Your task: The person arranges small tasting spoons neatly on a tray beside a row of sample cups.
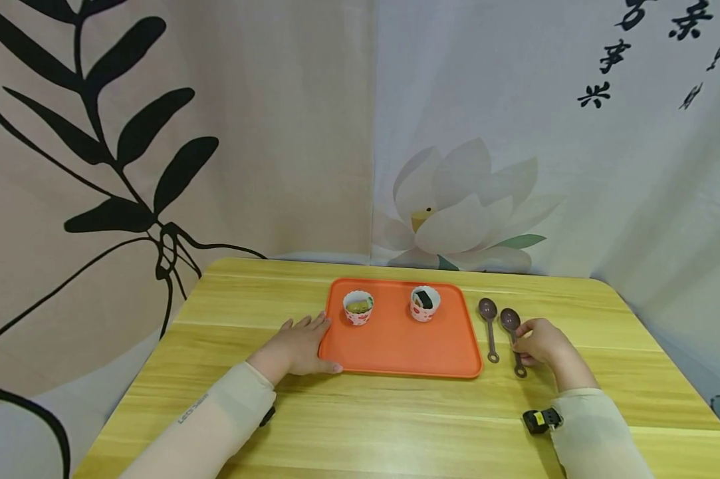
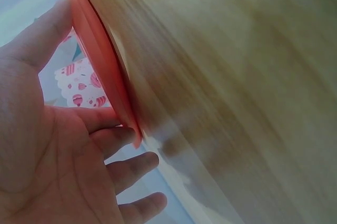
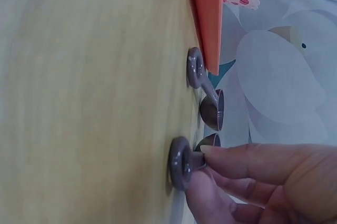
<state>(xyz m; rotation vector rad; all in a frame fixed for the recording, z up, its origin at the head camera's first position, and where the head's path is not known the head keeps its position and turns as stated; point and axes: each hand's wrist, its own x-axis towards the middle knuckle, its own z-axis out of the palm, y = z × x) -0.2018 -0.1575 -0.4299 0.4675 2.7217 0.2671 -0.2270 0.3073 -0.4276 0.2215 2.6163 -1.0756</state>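
My right hand (image 1: 542, 346) pinches the handle of a brown spoon (image 1: 510, 319) between thumb and fingers. In the right wrist view, the ring at the end of that handle (image 3: 180, 164) sticks out past my fingertips, low over the table. A second brown spoon (image 1: 488, 309) lies to its left, beside an orange tray (image 1: 395, 349). At the tray's left side, my left hand (image 1: 302, 346) touches the edge with loosely spread fingers, its thumb by the near left corner. The left wrist view shows the thumb (image 2: 50, 31) and two fingers against the rim.
On the tray stand two patterned paper cups: the left cup (image 1: 358, 319) with yellowish-green food, the right cup (image 1: 422, 314) with a white and black piece. The wooden table (image 1: 360, 426) ends at a printed curtain (image 1: 312, 133) behind.
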